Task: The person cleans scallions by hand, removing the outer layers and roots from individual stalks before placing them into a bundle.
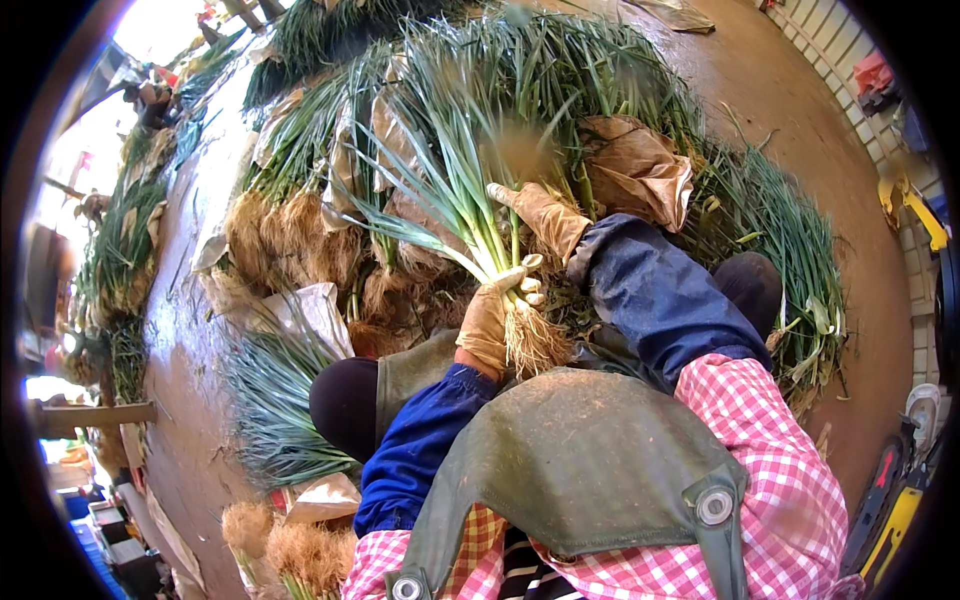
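Note:
My left hand (487, 322), in a tan, soiled glove, is closed around the lower stems of a bunch of green onions (487, 232). Their pale roots (535, 340) hang below the fist, and the long green leaves fan up and away from me. My right hand (543, 213), gloved alike, is beside the bunch's right side, partly over the leaves. One of its fingers stretches out to the left across the stalks; the other fingers are mostly hidden from view.
A large heap of green onions (620, 75) lies ahead, with brown paper wrapping (637, 168) among it. Rooty bundles (290, 235) sit at the left, and another bunch (275, 395) lies by my left knee. More stand along the wet floor (190, 400). Yellow-handled tools (890, 530) are at the right.

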`<action>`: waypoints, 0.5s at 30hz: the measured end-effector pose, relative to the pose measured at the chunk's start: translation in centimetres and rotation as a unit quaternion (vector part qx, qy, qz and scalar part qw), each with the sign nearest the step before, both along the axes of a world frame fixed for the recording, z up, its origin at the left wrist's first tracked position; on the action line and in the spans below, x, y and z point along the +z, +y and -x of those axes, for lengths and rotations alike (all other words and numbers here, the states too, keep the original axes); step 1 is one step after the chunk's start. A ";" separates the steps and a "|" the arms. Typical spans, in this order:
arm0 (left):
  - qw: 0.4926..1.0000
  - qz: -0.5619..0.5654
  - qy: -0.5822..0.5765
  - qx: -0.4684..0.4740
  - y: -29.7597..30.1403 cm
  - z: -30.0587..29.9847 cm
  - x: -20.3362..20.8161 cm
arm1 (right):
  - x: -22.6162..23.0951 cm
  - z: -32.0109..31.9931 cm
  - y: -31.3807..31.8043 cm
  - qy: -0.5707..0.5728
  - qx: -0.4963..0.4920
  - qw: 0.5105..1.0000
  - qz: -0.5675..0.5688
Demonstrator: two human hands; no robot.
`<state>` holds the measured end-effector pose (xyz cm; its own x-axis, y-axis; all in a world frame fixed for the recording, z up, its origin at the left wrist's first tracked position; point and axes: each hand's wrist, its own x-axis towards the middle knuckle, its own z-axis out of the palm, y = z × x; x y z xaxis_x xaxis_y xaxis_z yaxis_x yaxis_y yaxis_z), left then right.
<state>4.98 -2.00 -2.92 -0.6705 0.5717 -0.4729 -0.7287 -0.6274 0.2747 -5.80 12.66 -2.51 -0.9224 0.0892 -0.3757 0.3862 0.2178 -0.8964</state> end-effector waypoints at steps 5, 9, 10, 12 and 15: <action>1.000 -0.005 -0.005 -0.003 0.7 -0.2 0.6 | -4.5 0.9 0.6 0.080 -0.121 0.985 -0.090; 0.999 -0.019 -0.004 -0.046 3.3 0.0 1.4 | -7.3 3.2 7.0 0.175 -0.218 0.952 -0.121; 0.999 -0.006 0.002 -0.044 2.5 0.2 1.1 | -7.1 3.7 6.5 0.174 -0.237 0.952 -0.087; 1.000 -0.002 -0.007 -0.022 1.1 0.0 0.5 | -5.7 3.6 6.7 0.133 -0.281 0.950 0.036; 1.000 0.022 0.005 -0.017 0.4 0.1 0.0 | -3.2 2.8 8.6 0.124 -0.274 0.895 0.330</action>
<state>4.89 -1.65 -2.92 -0.6556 0.5728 -0.4919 -0.7465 -0.5894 0.3086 -8.63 21.26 -5.74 -0.8705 0.3876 -0.3033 0.0449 -0.5511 -0.8332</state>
